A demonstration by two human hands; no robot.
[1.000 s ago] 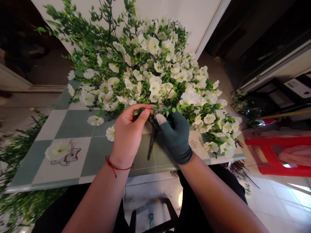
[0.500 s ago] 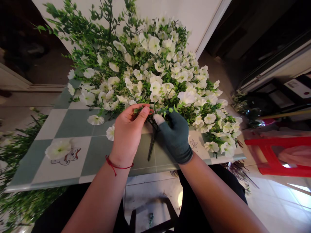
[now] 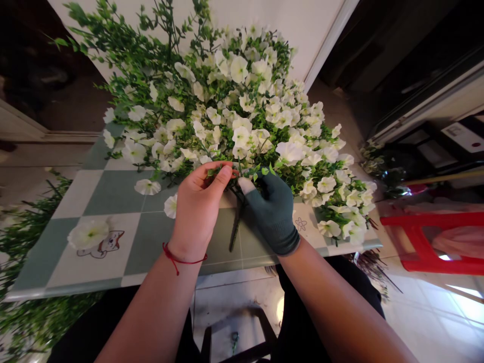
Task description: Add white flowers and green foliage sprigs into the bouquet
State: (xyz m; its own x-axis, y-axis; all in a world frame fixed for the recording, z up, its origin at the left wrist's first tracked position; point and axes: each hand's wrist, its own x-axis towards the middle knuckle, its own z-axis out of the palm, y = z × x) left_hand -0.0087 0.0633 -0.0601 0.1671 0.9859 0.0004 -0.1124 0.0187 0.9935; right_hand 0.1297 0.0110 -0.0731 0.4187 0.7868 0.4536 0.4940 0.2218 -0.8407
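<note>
Green and white squares mark out the table [image 3: 155, 239], and right at its middle, near the close edge, both sets of fingers meet. Thumb and forefinger of the left hand [image 3: 197, 206] are pinched together on a thin leafy sprig [image 3: 260, 172]. On comes the right hand [image 3: 273, 212], gloved, its fingers curled in against that same sprig; their tips are hidden, so I cannot tell how firmly they grip. Between the hands, a dark stem [image 3: 235, 229] slants down towards the table's near edge, its upper end masked by fingers and leaves.

Outward now: a big heap of white flowers [image 3: 241, 136] crowds right up to the knuckles, swallowing the table's far side and spilling over its right end. Tall leafy branches [image 3: 124, 48] rise beyond the table's far left corner, before a pale wall [image 3: 264, 15]. One loose bloom [image 3: 88, 233] sits on the table's left end, partly covering a printed cartoon animal [image 3: 109, 243]. Off the table's left end, more greenery [image 3: 22, 247]! Past its right end, a red stool [image 3: 423, 247] carries a pink bundle [image 3: 463, 242], and dark twigs [image 3: 368, 264] poke out beneath the table's near right corner.
</note>
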